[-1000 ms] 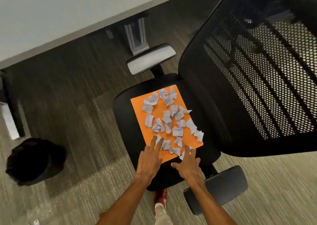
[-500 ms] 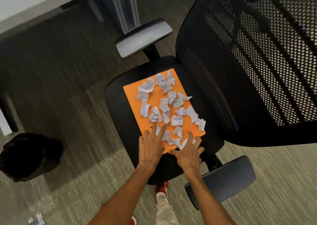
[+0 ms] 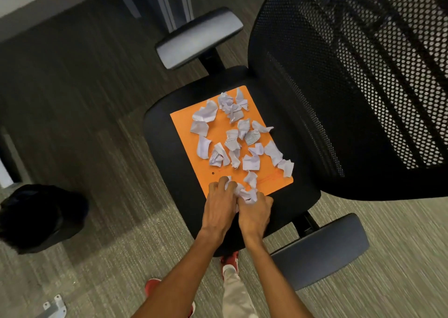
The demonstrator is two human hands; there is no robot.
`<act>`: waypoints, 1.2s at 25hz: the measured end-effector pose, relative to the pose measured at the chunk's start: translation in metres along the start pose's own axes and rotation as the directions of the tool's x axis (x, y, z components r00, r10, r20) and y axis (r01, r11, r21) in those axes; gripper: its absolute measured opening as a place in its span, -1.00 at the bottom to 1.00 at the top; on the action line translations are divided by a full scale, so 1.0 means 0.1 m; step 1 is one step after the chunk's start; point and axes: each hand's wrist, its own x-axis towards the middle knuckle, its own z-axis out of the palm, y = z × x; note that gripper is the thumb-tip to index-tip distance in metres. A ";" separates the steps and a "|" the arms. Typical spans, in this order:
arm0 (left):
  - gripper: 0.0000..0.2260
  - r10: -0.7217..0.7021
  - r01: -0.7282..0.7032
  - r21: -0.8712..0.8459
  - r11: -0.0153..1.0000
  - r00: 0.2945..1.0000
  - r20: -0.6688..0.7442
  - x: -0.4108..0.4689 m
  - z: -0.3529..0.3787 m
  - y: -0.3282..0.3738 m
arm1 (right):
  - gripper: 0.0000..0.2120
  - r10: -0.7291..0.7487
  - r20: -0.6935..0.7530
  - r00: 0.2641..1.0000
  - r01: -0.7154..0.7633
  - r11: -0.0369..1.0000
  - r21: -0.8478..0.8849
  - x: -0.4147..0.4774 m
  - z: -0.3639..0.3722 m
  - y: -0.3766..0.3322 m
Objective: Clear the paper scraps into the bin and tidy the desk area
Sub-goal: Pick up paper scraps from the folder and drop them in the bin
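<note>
Both hands, left hand (image 3: 219, 205) and right hand (image 3: 255, 211), curl closed around a clump of paper scraps (image 3: 244, 193) at the orange folder (image 3: 184, 133) edge (6 o'clock side); bin (image 3: 41, 217) stands at 9 o'clock.

Chair seat (image 3: 164, 148) at centre; backrest (image 3: 351, 87) to its right. Far armrest (image 3: 198, 39) beyond the seat, near armrest (image 3: 322, 247) at its near right. Folder (image 3: 186, 133) lies flat on the seat. Paper scraps (image 3: 232, 136) scattered on the folder, mostly across its far and middle parts. Left hand (image 3: 219, 208) and right hand (image 3: 254, 213) side by side at the folder's near edge, a bunch of scraps between them. Bin (image 3: 41, 218) on the floor, well left of the chair. Desk edge (image 3: 29, 0) at far left.
</note>
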 end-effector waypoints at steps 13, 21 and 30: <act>-0.90 -0.258 0.264 -0.621 0.738 0.961 0.102 -0.09 -0.02 -0.08 | -0.62 -0.095 0.143 0.985 0.049 0.953 0.298 -0.30 0.02 0.08; -0.81 -0.331 0.386 -0.823 0.416 0.908 0.258 -0.17 -0.01 0.00 | -0.61 0.052 0.261 0.964 -0.170 0.875 0.454 -0.34 0.03 0.01; -0.62 -0.447 0.321 -0.545 0.774 0.887 -0.112 -0.08 -0.07 -0.10 | -0.63 -0.266 -0.069 0.961 0.271 0.960 0.074 -0.10 -0.23 -0.14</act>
